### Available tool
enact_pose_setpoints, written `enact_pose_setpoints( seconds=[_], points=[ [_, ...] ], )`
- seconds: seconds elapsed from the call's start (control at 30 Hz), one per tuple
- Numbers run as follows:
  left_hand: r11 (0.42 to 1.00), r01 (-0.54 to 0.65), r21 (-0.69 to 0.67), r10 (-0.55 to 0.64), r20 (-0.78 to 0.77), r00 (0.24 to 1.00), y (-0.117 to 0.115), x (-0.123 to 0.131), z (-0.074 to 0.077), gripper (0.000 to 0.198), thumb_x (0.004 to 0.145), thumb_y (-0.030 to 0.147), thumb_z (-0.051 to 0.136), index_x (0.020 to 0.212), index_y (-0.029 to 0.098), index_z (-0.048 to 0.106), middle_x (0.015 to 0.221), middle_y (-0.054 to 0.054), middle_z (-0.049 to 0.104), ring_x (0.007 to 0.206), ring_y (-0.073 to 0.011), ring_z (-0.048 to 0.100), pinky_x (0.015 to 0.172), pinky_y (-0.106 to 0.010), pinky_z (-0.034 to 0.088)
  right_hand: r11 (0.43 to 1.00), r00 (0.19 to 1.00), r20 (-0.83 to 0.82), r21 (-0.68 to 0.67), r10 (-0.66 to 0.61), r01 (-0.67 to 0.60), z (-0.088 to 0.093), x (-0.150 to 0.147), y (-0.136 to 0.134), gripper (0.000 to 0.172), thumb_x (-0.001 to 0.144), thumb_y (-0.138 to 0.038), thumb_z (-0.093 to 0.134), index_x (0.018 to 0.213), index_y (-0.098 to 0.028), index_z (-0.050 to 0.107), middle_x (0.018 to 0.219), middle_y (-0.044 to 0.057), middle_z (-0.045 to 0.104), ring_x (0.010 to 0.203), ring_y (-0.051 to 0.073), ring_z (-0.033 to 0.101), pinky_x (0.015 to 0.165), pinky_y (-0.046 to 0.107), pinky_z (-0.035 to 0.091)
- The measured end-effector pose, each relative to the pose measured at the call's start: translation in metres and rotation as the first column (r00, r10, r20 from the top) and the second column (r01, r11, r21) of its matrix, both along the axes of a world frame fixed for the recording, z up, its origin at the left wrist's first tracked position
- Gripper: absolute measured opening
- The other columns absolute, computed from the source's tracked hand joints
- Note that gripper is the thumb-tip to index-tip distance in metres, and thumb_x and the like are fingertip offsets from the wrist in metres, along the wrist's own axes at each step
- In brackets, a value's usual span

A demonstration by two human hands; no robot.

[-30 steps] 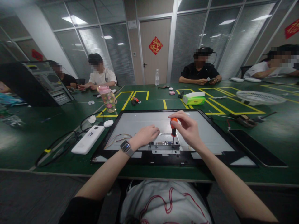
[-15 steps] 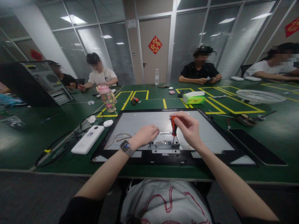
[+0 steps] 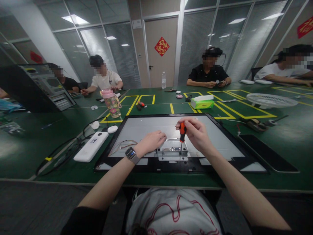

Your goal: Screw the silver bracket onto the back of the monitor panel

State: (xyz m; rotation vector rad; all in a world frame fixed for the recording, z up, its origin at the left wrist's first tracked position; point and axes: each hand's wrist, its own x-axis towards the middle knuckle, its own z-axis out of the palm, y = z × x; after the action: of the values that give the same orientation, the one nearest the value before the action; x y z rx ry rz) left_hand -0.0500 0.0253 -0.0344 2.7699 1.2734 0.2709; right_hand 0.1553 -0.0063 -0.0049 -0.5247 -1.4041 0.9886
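Observation:
A flat display panel (image 3: 144,127) with a grey back and a black frame lies in front of me on the table. Near its front middle sits a metal bracket (image 3: 172,158) with a row of connector ports. My right hand (image 3: 197,132) grips the handle of an orange and black screwdriver (image 3: 182,132), held nearly upright with its tip down at the bracket's right part. My left hand (image 3: 152,143), wearing a watch, lies palm down at the bracket's left side, fingers stretched forward; their tips are partly hidden. Thin wires (image 3: 123,145) trail on the panel beside it.
To the left lie a white power bank (image 3: 91,147), black cables (image 3: 57,153) and a pink-lidded bottle (image 3: 111,104). A black phone-like slab (image 3: 266,153) is at right. Behind the panel stands a green tissue pack (image 3: 202,102). Several people sit across the table.
The orange screwdriver handle has turned slightly in my right hand, and the fingers have shifted on it. My left hand stays in place.

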Motion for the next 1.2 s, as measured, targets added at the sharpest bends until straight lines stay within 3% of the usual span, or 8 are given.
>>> enact_pose_setpoints(
  seconds=[0.17, 0.4, 0.63, 0.77, 0.93, 1.07, 1.2],
  points=[
    [1.0, 0.007, 0.018, -0.006, -0.03, 1.0, 0.0004, -0.0001, -0.001, 0.034, 0.103, 0.029, 0.035, 0.107, 0.017, 0.066, 0.1, -0.009, 0.065, 0.092, -0.0214, 0.064, 0.084, -0.031, 0.049, 0.997, 0.999, 0.014, 0.058, 0.041, -0.042, -0.0018, -0.0012, 0.0005, 0.021, 0.078, -0.045, 0.078, 0.079, -0.025, 0.073, 0.083, 0.001, 0.063, 0.074, 0.016, 0.061, 0.058, 0.027, 0.049],
    [0.999, 0.008, 0.037, -0.006, -0.058, 0.998, -0.0001, 0.0004, -0.0012, 0.033, 0.104, 0.03, 0.034, 0.104, 0.017, 0.065, 0.098, -0.008, 0.065, 0.091, -0.0218, 0.063, 0.081, -0.032, 0.049, 0.976, 0.979, -0.007, -0.074, 0.204, -0.204, -0.0002, -0.0021, -0.0039, 0.026, 0.088, -0.047, 0.067, 0.097, -0.023, 0.07, 0.08, 0.003, 0.069, 0.069, 0.017, 0.065, 0.061, 0.03, 0.053],
    [1.0, 0.012, 0.027, -0.011, -0.037, 0.999, 0.0006, 0.0006, -0.0011, 0.033, 0.104, 0.028, 0.034, 0.105, 0.017, 0.065, 0.1, -0.009, 0.065, 0.092, -0.0217, 0.064, 0.083, -0.032, 0.048, 0.995, 0.996, 0.028, 0.058, 0.082, -0.083, -0.0017, -0.0014, 0.0006, 0.026, 0.076, -0.048, 0.079, 0.077, -0.024, 0.071, 0.08, 0.001, 0.062, 0.074, 0.016, 0.063, 0.068, 0.031, 0.054],
    [1.0, 0.014, 0.018, -0.014, -0.015, 1.0, 0.0006, 0.0, -0.002, 0.032, 0.103, 0.028, 0.035, 0.105, 0.017, 0.065, 0.099, -0.009, 0.065, 0.093, -0.0216, 0.063, 0.083, -0.032, 0.048, 0.997, 0.996, 0.04, -0.003, 0.075, -0.075, -0.0014, 0.0003, -0.0011, 0.026, 0.081, -0.05, 0.073, 0.085, -0.024, 0.072, 0.077, 0.001, 0.065, 0.067, 0.015, 0.063, 0.057, 0.028, 0.052],
    [1.0, 0.013, 0.023, -0.012, -0.035, 0.999, 0.0006, -0.0001, -0.0017, 0.033, 0.103, 0.03, 0.035, 0.104, 0.018, 0.065, 0.099, -0.009, 0.065, 0.092, -0.022, 0.063, 0.082, -0.032, 0.048, 0.989, 0.99, 0.025, -0.048, 0.138, -0.136, 0.0018, -0.0014, -0.004, 0.028, 0.087, -0.051, 0.066, 0.089, -0.023, 0.069, 0.077, 0.002, 0.068, 0.066, 0.016, 0.064, 0.058, 0.03, 0.053],
    [1.0, 0.014, 0.026, -0.013, -0.032, 0.999, 0.0011, 0.0, -0.0018, 0.034, 0.104, 0.03, 0.034, 0.107, 0.018, 0.066, 0.101, -0.009, 0.065, 0.092, -0.0215, 0.064, 0.083, -0.032, 0.049, 0.998, 0.999, 0.011, 0.054, 0.035, -0.036, -0.001, -0.0016, 0.0002, 0.025, 0.08, -0.048, 0.075, 0.077, -0.024, 0.07, 0.079, 0.001, 0.065, 0.076, 0.016, 0.063, 0.07, 0.03, 0.054],
    [1.0, 0.0, 0.016, 0.0, -0.038, 0.999, 0.0008, 0.0002, -0.001, 0.033, 0.103, 0.028, 0.035, 0.106, 0.017, 0.066, 0.1, -0.009, 0.066, 0.092, -0.0218, 0.064, 0.083, -0.032, 0.049, 1.0, 0.999, 0.032, 0.012, 0.021, -0.021, -0.0035, -0.0003, 0.0017, 0.025, 0.079, -0.049, 0.075, 0.085, -0.025, 0.071, 0.08, 0.001, 0.065, 0.068, 0.015, 0.063, 0.061, 0.029, 0.053]
  ],
)
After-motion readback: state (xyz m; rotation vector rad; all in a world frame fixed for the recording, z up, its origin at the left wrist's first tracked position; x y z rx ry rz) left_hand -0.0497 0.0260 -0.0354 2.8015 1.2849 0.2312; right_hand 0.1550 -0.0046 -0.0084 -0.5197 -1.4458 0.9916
